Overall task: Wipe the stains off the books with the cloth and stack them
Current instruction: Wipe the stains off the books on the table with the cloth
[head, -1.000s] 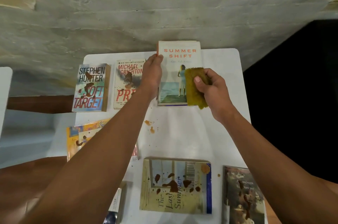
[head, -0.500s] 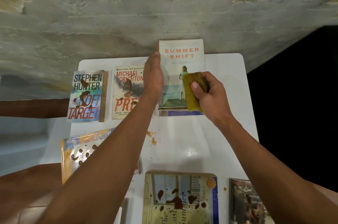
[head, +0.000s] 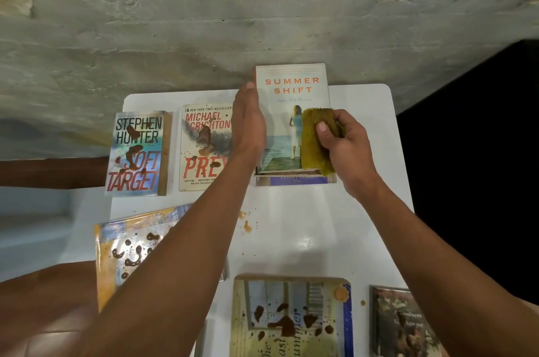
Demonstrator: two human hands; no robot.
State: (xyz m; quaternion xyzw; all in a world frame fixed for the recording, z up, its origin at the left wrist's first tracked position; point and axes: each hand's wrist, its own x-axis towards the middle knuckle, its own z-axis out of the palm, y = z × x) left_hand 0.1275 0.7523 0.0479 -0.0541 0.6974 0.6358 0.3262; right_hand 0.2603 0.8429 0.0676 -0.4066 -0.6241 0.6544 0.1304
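Note:
The clean "Summer Shift" book [head: 287, 111] lies on top of another book [head: 296, 180] at the far middle of the white table [head: 306, 225]. My left hand [head: 248, 123] lies along its left edge with straight fingers. My right hand [head: 345, 143] grips a folded olive cloth [head: 313, 140] against the cover's lower right. Brown stains mark "Soft Target" [head: 137, 152], "Prey" [head: 204, 146], the yellow book [head: 128, 251], the "Last Summer" book [head: 291, 318] and the dark book [head: 402, 324].
Small brown drips [head: 246, 224] dot the table's middle. A grey concrete wall rises behind the table's far edge. A dark drop lies off the right side, and a wooden rail [head: 52, 172] runs at the left.
My view has tilted up slightly. "Summer Shift" has come down onto the book below it. The cloth and both hands stay on it.

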